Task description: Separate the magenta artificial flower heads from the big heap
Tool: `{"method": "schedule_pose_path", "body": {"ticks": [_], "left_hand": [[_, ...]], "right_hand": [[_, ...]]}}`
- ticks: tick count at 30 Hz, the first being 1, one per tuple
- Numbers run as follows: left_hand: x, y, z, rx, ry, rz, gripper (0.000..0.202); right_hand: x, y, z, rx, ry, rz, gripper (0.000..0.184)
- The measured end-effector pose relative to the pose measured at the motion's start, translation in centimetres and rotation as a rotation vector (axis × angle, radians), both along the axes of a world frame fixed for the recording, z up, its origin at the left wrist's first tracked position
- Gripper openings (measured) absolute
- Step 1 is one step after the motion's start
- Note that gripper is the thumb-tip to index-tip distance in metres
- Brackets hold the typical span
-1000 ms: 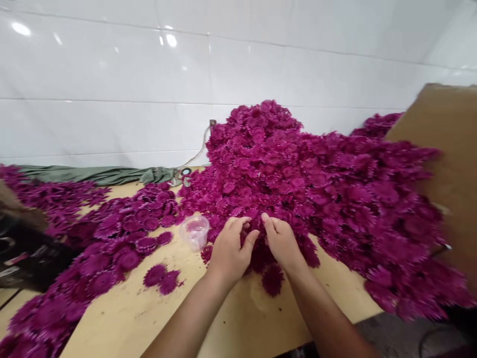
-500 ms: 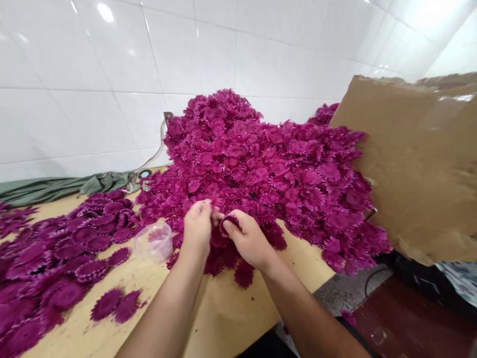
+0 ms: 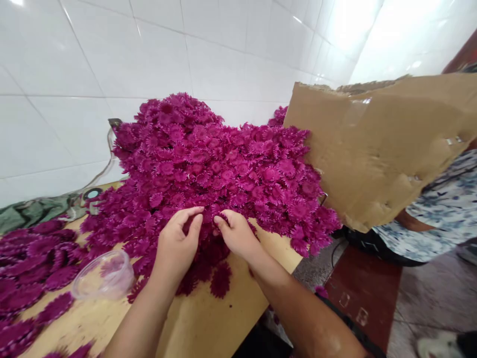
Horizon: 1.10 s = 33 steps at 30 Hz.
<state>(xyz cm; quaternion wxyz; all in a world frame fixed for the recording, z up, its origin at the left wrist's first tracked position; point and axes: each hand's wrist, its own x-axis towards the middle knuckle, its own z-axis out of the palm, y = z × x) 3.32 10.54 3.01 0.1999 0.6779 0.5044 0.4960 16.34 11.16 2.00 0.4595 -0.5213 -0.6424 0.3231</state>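
Note:
My left hand (image 3: 178,243) is at the near side of a big heap of magenta flower heads (image 3: 216,164). Its thumb and forefinger curl towards each other in a pinch, and what is between the tips is lost against the flowers. Close by on the right, my right hand (image 3: 238,234) pinches a magenta flower, of which only a dark bit shows between thumb and forefinger. Below the hands, a loose flower head (image 3: 221,280) lies on the yellowish tabletop (image 3: 223,323).
A clear plastic tub (image 3: 106,276) stands left of my left arm. Flatter flower pieces (image 3: 22,293) lie at the left. A cardboard sheet (image 3: 365,154) leans at the right, with a person in patterned clothing (image 3: 439,209) behind it. Green cloth (image 3: 33,211) lies by the tiled wall.
The view has swung right, so the heap and tub sit further left. My left hand has parted slightly from the right one, and less of the flower in my right hand shows.

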Motion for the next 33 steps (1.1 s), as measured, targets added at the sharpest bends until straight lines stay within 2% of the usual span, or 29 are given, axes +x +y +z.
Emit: {"method": "schedule_pose_path", "body": {"ticks": [5, 9, 13, 16, 19, 21, 23, 25, 26, 27, 28, 31, 33], "left_hand": [[1.5, -1.0, 0.2, 0.034, 0.05, -0.091, 0.028], [2.2, -0.8, 0.1, 0.036, -0.006, -0.087, 0.031], [2.5, -0.5, 0.0, -0.003, -0.097, -0.075, 0.035], [2.4, -0.1, 0.1, -0.043, -0.117, -0.04, 0.026], [2.2, 0.7, 0.3, -0.087, -0.14, -0.021, 0.012], [1.8, 1.6, 0.6, -0.143, -0.282, 0.042, 0.011], [1.0, 2.6, 1.0, -0.176, -0.48, 0.161, 0.011], [0.1, 3.3, 1.8, -0.149, -0.615, 0.291, 0.012], [-0.3, 3.4, 2.2, -0.13, -0.624, 0.313, 0.014], [-0.7, 3.3, 2.6, -0.121, -0.589, 0.285, 0.016], [-1.0, 2.9, 3.0, -0.127, -0.513, 0.206, 0.019], [-0.9, 1.2, 3.7, -0.252, -0.188, -0.156, 0.025], [-0.5, 0.3, 3.5, -0.331, -0.052, -0.272, 0.023]], "right_hand": [[0.3, 1.0, 0.0, -0.034, 0.044, -0.03, 0.026], [0.2, 1.5, -0.5, -0.139, 0.242, 0.024, 0.041], [-0.2, 1.5, -1.0, -0.127, 0.44, 0.093, 0.05], [-0.1, 1.2, -0.9, -0.155, 0.463, 0.18, 0.048], [-0.1, 0.5, -0.6, -0.142, 0.411, 0.261, 0.036], [-0.3, -0.5, -0.4, -0.077, 0.334, 0.282, 0.027], [-0.8, -1.6, -0.2, -0.017, 0.257, 0.323, 0.019], [-1.1, -2.6, -0.2, 0.002, 0.204, 0.372, 0.014], [-1.2, -2.8, -0.3, -0.006, 0.19, 0.38, 0.014], [-1.2, -2.8, -0.4, -0.029, 0.193, 0.371, 0.017], [-1.1, -2.6, -0.5, -0.064, 0.215, 0.346, 0.02], [-0.6, -1.2, -0.9, -0.164, 0.316, 0.256, 0.032], [-0.4, -0.5, -1.1, -0.195, 0.356, 0.23, 0.036]]}}
